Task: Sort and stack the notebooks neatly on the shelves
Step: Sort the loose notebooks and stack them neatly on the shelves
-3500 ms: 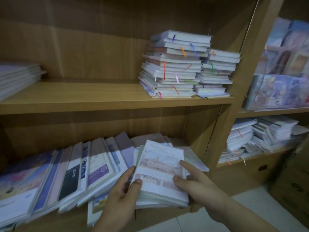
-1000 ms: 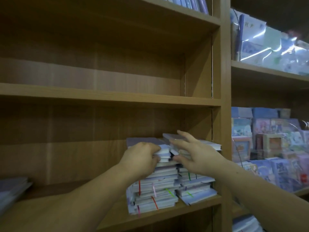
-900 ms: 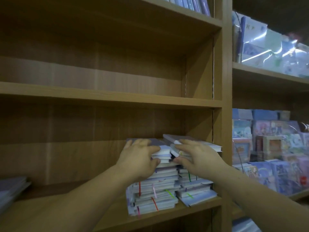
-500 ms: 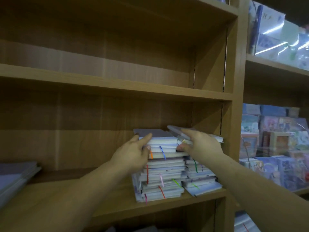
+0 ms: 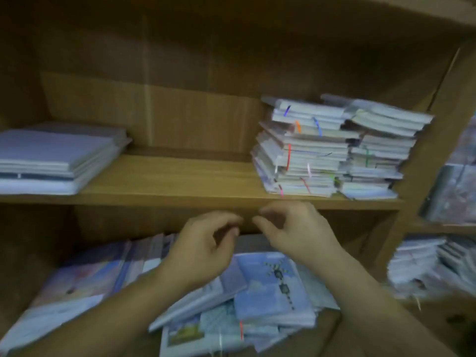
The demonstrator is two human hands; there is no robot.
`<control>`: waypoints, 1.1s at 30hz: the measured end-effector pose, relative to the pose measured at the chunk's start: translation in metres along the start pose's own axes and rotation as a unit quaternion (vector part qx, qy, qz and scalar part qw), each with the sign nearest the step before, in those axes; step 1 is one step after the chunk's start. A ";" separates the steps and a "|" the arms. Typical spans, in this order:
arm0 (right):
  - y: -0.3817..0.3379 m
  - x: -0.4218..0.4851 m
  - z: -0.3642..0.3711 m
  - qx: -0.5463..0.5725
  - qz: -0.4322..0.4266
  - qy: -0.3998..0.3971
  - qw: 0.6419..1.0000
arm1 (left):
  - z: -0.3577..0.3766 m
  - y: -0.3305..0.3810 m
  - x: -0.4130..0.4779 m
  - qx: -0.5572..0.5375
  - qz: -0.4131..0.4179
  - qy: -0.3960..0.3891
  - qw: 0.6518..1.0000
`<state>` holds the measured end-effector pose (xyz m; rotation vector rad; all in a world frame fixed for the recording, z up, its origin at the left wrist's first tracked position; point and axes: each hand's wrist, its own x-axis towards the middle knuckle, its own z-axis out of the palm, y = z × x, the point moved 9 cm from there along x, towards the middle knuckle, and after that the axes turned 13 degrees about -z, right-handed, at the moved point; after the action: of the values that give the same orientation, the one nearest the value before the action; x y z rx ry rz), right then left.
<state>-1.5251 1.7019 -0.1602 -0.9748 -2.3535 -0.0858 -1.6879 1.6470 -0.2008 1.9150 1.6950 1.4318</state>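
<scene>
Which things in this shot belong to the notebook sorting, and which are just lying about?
Job: ribboned notebook stacks, loose notebook pile below, leaning notebooks, flat stack at far left, left hand and right hand, both empty.
Lying about: wrapped goods and paper stacks at far right.

On the middle shelf (image 5: 180, 186) I see two stacks of small notebooks touching side by side at the right end. The left stack (image 5: 301, 150) is ragged and has coloured ribbons hanging from it, and the right stack (image 5: 378, 148) sits against the side wall. A flat pile of larger notebooks (image 5: 51, 158) lies at the left end. On the shelf below I make out an overlapping row (image 5: 90, 279) and a loose heap (image 5: 270, 287) of blue-covered notebooks. The picture is blurred.
</scene>
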 end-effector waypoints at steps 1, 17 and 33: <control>0.002 -0.006 0.030 0.023 0.021 -0.042 0.999 | 0.008 -0.026 -0.014 0.010 -0.038 -0.026 0.999; 0.020 -0.060 0.212 0.078 0.087 -0.049 0.992 | 0.077 -0.175 -0.092 0.106 -0.151 -0.202 0.962; -0.122 -0.029 0.290 0.200 -0.040 -0.127 0.971 | -0.100 -0.305 -0.159 0.299 -0.334 -0.072 0.891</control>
<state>-1.7322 1.6733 -0.3965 -0.7257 -2.5013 0.4919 -1.9388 1.5665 -0.4440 1.3382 2.5590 0.5292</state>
